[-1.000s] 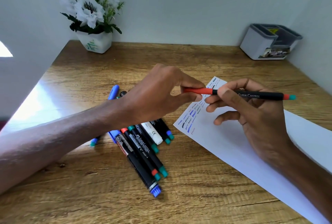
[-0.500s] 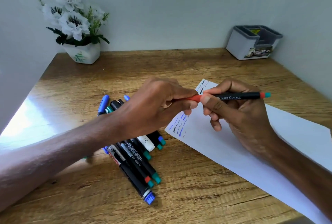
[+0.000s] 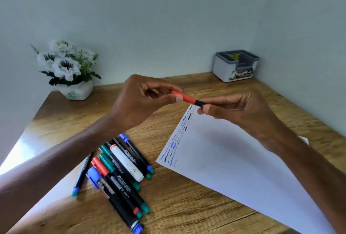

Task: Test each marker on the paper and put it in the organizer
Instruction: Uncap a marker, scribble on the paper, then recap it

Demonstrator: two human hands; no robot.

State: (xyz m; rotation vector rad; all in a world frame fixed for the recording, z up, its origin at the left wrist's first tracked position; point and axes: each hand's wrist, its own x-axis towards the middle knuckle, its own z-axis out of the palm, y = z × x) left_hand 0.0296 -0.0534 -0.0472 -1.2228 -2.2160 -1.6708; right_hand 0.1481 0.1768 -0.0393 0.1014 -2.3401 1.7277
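Both hands hold one black marker with a red cap [image 3: 187, 98] above the far corner of the white paper [image 3: 234, 158]. My left hand [image 3: 142, 100] pinches the red cap end. My right hand [image 3: 236, 108] grips the black barrel, which is mostly hidden in my fingers. The cap looks seated on the barrel. Short blue, black and red test strokes run along the paper's left edge [image 3: 176, 143]. Several more markers lie in a pile [image 3: 121, 170] on the wooden table, left of the paper. The grey organizer [image 3: 236, 66] stands in the far right corner and looks empty.
A white pot of white flowers [image 3: 69, 70] stands at the far left against the wall. One thin blue-ended pen [image 3: 81, 175] lies apart, left of the pile. Walls close the table [image 3: 187, 205] at the back and right.
Both hands have lifted the red-capped marker higher above the paper and tilted it. The camera view has tipped upward, showing more wall.
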